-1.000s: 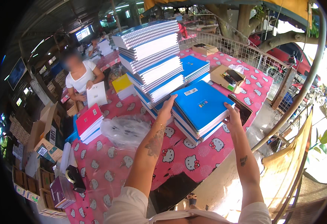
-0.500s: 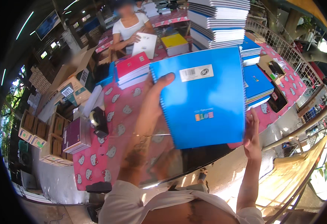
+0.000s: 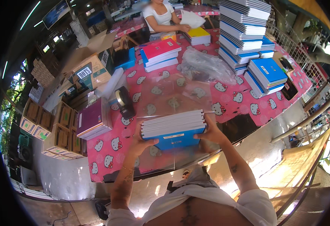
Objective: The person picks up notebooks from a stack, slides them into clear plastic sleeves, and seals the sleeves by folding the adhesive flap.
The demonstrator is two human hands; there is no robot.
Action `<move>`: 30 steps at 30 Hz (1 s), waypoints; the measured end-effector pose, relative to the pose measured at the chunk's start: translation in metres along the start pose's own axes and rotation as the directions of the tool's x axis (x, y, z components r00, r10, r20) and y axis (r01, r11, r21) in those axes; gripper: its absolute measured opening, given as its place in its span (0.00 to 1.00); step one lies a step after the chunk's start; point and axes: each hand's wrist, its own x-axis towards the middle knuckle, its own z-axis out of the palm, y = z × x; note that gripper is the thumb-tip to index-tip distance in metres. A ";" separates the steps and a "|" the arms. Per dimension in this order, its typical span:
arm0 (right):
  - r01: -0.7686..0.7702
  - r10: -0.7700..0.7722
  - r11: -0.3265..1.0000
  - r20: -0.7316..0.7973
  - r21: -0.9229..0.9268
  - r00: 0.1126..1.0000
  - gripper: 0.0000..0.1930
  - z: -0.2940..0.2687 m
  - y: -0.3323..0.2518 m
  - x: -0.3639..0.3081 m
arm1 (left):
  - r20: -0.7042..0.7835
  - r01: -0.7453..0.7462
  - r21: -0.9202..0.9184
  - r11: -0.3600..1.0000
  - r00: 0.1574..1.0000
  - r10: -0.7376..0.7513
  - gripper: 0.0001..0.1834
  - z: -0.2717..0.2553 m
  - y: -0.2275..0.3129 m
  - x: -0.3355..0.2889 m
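Between my two hands is a stack of blue-covered spiral notebooks, tilted over the near edge of the table. Its white page edges face up and a blue cover faces me. My left hand grips the stack's left end, thumb on the blue cover. At the opposite end my right hand clasps it the same way. A clear plastic sheet lies on the pink patterned tablecloth just beyond the stack.
Tape dispenser and purple notebooks sit left. Farther back are red-topped notebooks, crumpled plastic and a yellow-topped stack. A tall notebook pile and blue notebooks stand right. Another person handles white sheets across the table.
The blue notebooks have come down from high in front of me to the table edge and tipped, showing their page edges. My right hand now grips their right end. The view has shifted.
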 end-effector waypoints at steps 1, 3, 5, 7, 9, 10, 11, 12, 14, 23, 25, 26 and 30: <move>-0.030 0.031 1.000 -0.049 0.009 0.998 0.47 0.008 0.008 -0.003 | -0.024 0.078 -0.079 0.994 0.997 -0.080 0.48 -0.003 -0.011 -0.008; -0.060 0.061 0.998 -0.096 0.009 0.994 0.49 0.018 0.021 -0.002 | -0.041 0.146 -0.168 0.975 0.987 -0.155 0.47 -0.007 -0.039 -0.010; -0.030 0.039 0.999 -0.282 0.036 0.959 0.52 0.035 0.035 -0.002 | -0.141 0.168 -0.093 0.981 0.974 -0.180 0.47 -0.005 -0.059 -0.013; -0.044 0.051 0.999 -0.259 0.031 0.965 0.54 0.038 0.028 0.000 | -0.161 0.156 -0.042 0.987 0.974 -0.161 0.46 0.000 -0.051 -0.016; -0.064 0.069 0.998 -0.245 0.029 0.967 0.55 0.036 0.029 -0.005 | -0.048 0.122 0.027 0.992 0.992 -0.120 0.47 -0.002 -0.024 -0.015; -0.051 0.049 0.999 -0.237 -0.002 0.970 0.56 0.031 0.030 -0.005 | 0.051 0.095 0.068 0.993 0.994 -0.098 0.48 -0.002 0.000 -0.006; -0.031 0.020 0.999 -0.248 -0.039 0.968 0.58 0.022 0.031 -0.003 | 0.060 -0.133 0.376 0.917 0.991 0.120 0.49 0.020 0.045 0.006; -0.024 0.013 0.999 -0.263 -0.037 0.965 0.58 0.021 0.030 -0.001 | 0.126 -0.323 0.641 0.696 0.939 0.320 0.52 0.043 0.085 0.011; -0.001 0.008 1.000 -0.238 0.032 0.971 0.58 0.027 0.024 0.002 | 0.222 -0.401 0.829 0.389 0.875 0.430 0.54 0.081 0.097 0.023; -0.025 0.039 0.998 -0.257 0.057 0.966 0.55 0.033 0.012 0.002 | 0.425 -0.429 0.903 0.000 0.895 -0.136 0.52 0.090 0.084 0.058; -0.022 0.028 0.999 -0.245 0.027 0.969 0.54 0.033 0.009 0.005 | 0.359 -0.366 0.930 0.040 0.878 -0.317 0.47 0.086 0.082 0.063; -0.009 0.012 1.000 -0.239 0.014 0.971 0.53 0.029 0.008 0.008 | 0.389 -0.393 0.919 0.044 0.880 -0.272 0.43 0.084 0.084 0.063; 0.120 -0.099 0.978 -0.131 0.170 0.986 0.50 0.000 0.013 0.013 | 0.266 -0.259 0.964 0.063 0.933 -0.241 0.37 0.086 0.122 0.075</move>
